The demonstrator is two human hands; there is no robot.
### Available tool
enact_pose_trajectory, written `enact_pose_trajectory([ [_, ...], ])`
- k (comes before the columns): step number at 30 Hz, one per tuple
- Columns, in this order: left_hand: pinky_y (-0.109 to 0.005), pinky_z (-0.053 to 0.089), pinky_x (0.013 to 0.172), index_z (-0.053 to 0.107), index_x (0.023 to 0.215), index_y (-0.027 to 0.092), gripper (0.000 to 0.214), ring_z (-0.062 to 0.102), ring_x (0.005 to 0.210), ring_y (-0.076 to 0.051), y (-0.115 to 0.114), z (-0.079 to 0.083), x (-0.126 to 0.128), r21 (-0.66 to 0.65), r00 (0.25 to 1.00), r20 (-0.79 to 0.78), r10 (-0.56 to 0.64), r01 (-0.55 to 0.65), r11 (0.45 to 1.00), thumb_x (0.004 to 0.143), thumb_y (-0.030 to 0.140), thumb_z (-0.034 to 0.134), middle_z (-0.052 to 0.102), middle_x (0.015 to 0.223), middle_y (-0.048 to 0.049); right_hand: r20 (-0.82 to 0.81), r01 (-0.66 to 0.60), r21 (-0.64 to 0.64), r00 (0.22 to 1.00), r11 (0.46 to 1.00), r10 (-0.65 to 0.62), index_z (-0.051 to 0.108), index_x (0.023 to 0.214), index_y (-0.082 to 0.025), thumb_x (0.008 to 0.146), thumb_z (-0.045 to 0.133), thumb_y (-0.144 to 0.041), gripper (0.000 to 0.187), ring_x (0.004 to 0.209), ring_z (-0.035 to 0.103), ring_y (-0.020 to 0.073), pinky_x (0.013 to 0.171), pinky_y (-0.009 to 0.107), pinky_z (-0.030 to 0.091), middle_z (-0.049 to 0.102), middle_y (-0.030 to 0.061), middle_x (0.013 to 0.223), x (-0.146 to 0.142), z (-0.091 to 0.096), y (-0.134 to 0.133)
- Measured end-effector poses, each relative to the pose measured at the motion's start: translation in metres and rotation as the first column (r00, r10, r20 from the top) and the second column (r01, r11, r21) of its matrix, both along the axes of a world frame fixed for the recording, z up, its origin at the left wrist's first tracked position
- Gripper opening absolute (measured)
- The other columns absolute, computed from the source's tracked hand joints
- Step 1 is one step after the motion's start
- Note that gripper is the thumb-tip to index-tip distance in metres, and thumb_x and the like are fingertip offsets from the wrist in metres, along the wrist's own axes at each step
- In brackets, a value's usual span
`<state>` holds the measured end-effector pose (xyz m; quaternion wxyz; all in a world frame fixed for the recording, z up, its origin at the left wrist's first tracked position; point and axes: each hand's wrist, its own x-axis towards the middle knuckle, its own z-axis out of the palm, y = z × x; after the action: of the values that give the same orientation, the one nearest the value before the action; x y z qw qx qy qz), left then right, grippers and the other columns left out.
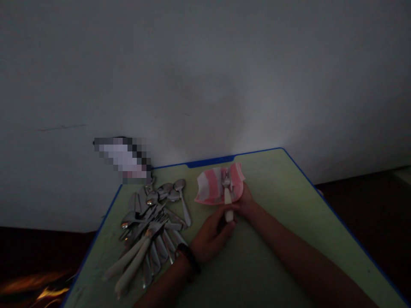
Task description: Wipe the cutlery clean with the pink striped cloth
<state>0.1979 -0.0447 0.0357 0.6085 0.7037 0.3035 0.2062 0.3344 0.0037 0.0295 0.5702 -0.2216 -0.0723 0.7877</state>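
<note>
My left hand [213,233], with a dark bracelet at the wrist, is closed on the pale handle of a fork [227,194]. The fork's metal tines point away from me and lie against a pink-and-white striped cloth [212,184]. From the right, my right hand [245,200] is closed on the cloth at its right side, beneath and behind the fork. Its fingers are mostly hidden by the cloth. Left of my hands lies a pile of cutlery [157,226], with spoons, forks and knives in it. Two pale-handled pieces [131,265] lie at the pile's near side.
All this rests on a pale green table [289,205] with a blue edge, set against a grey wall [205,77]. A blurred-out object [123,160] stands at the table's back left corner. A loose spoon [183,201] lies on the pile's right side.
</note>
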Motion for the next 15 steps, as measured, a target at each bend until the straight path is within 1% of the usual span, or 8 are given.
enact_pose_trajectory([
  [3,-0.022,0.041,0.057,0.043,0.124,0.022,0.035,0.048,0.067,-0.011,-0.0008,-0.0006,0.0002,-0.106,0.999,0.050,0.022,-0.016,0.994,0.091,0.032,0.040,0.052,0.092,-0.0029,0.001,-0.054,0.000,0.999,0.999,0.054,0.059,0.075,-0.019,0.073,0.041,-0.045,0.031,0.084,0.062,0.0236,0.079,0.040,0.050,0.065,0.0059,0.067,0.0009,-0.0030,-0.0015],
  [5,-0.022,0.041,0.057,0.045,0.124,0.022,0.034,0.049,0.066,-0.011,-0.0007,-0.0008,0.0001,-0.142,0.998,0.064,0.017,-0.007,0.990,0.092,0.032,0.036,0.053,0.089,-0.0026,0.004,-0.090,0.011,0.996,0.996,0.090,0.059,0.078,-0.019,0.071,0.041,-0.048,0.035,0.083,0.062,0.0242,0.079,0.041,0.050,0.065,0.0059,0.067,0.0007,-0.0039,-0.0020],
  [7,-0.022,0.041,0.057,0.048,0.122,0.021,0.033,0.048,0.066,-0.011,-0.0002,-0.0009,-0.0002,-0.123,0.999,0.048,0.000,0.005,0.992,0.092,0.030,0.037,0.053,0.086,-0.0019,0.014,-0.077,0.024,0.997,0.997,0.077,0.059,0.079,-0.019,0.069,0.044,-0.049,0.035,0.082,0.062,0.0245,0.079,0.042,0.050,0.065,0.0054,0.066,-0.0001,-0.0047,-0.0016],
  [9,-0.022,0.041,0.057,0.049,0.121,0.021,0.032,0.048,0.066,-0.011,0.0005,-0.0012,-0.0006,-0.083,1.000,0.025,-0.004,0.006,0.997,0.091,0.028,0.039,0.053,0.085,-0.0015,0.028,-0.025,0.021,0.999,0.999,0.024,0.059,0.076,-0.020,0.068,0.046,-0.046,0.030,0.080,0.063,0.0242,0.079,0.042,0.050,0.064,0.0047,0.064,-0.0010,-0.0057,-0.0003],
  [12,-0.022,0.041,0.057,0.048,0.122,0.023,0.035,0.048,0.068,-0.011,0.0014,-0.0028,-0.0012,-0.059,0.999,0.031,-0.024,0.026,0.998,0.088,0.021,0.041,0.053,0.090,-0.0020,0.039,0.036,0.008,0.999,0.999,-0.037,0.058,0.072,-0.021,0.068,0.046,-0.041,0.023,0.080,0.063,0.0241,0.079,0.042,0.050,0.064,0.0043,0.061,-0.0017,-0.0067,0.0013],
  [15,-0.022,0.041,0.057,0.047,0.123,0.024,0.041,0.049,0.071,-0.012,0.0017,-0.0042,-0.0014,-0.060,0.997,0.061,-0.044,0.048,0.997,0.084,0.014,0.040,0.053,0.095,-0.0024,0.052,0.042,0.028,0.998,0.999,-0.043,0.058,0.069,-0.021,0.068,0.047,-0.042,0.024,0.081,0.063,0.0249,0.079,0.043,0.050,0.063,0.0047,0.060,-0.0016,-0.0049,0.0011],
])
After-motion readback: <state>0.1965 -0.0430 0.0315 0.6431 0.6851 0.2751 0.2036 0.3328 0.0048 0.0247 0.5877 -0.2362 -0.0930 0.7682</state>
